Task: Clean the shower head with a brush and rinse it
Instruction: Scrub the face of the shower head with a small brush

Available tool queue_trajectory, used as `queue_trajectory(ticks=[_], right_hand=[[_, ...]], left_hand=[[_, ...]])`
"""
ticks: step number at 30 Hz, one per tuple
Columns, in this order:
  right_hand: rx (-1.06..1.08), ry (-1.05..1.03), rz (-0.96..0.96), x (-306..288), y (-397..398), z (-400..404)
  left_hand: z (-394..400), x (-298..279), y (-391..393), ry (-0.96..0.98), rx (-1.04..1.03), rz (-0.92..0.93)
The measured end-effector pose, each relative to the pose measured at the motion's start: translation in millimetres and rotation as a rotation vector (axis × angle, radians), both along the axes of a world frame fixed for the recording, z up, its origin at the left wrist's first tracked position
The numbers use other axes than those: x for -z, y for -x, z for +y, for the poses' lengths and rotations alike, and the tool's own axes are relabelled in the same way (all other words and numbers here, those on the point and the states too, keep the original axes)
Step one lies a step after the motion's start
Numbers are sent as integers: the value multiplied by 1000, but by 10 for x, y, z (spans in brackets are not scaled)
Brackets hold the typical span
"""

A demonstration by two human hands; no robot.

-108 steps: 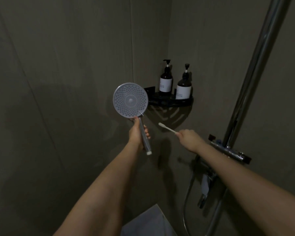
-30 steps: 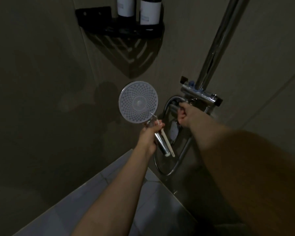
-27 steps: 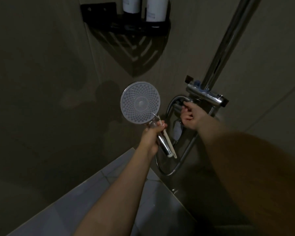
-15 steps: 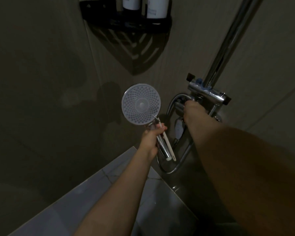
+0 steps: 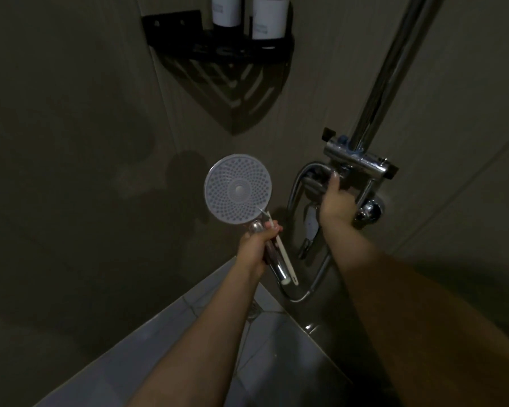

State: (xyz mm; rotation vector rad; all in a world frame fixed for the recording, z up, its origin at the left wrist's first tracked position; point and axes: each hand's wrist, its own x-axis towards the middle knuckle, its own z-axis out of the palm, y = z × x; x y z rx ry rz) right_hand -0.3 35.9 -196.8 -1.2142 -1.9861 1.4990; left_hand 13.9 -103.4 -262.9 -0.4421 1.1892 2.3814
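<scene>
Chrome handle and white brush (image 5: 282,254) sit bundled in the left hand (image 5: 254,245), whose fingers (image 5: 272,229) are curled round both; the handle's long axis runs up and leftwards to the shower head (image 5: 238,189), its face turned towards the person. Farther off, the right hand (image 5: 334,201) reaches the mixer valve (image 5: 356,160), fingers apparently wrapped on a control beneath it, likely to start the rinse water.

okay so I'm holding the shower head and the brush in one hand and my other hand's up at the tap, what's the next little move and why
Probably turn the chrome mixer valve on. Your right hand is already at its control, though the exact grip is hard to see. Your left hand grips the round grey shower head by its handle with the white toothbrush tucked alongside, and no water shows at the faceplate, so rinsing seems next.
</scene>
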Motion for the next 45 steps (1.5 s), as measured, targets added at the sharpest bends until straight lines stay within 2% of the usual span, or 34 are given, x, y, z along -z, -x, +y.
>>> queue_trajectory(ticks=[3, 7, 11, 17, 21, 30, 35, 37, 39, 41, 45], right_hand=[[4, -12, 19, 215, -206, -50], [-64, 177, 47, 485, -330, -63], [-279, 209, -45, 649, -260, -11], [-238, 151, -51, 843, -179, -32], [-231, 240, -3, 904, -143, -21], [-227, 293, -4, 1022, -81, -4], [-254, 318, 2, 893, -180, -28], [-406, 442, -128, 851, -347, -60], [-657, 615, -424, 845, -571, -166], [-760, 726, -511, 934, -714, -286], [-756, 481, -457, 1160, -736, -334]], left_hand=[[21, 65, -1, -4, -7, -47], [61, 189, 20, -73, -21, -102], [63, 355, 49, -59, -10, -137], [23, 521, -3, -39, -22, -180], [3, 554, -25, -10, -23, -176], [39, 616, -17, -8, -7, -150], [17, 612, -80, 23, -18, -139], [5, 627, -100, 34, -13, -137], [-6, 648, -107, 39, -1, -143], [-3, 663, -111, 51, -11, -154], [24, 680, -158, 60, -36, -173]])
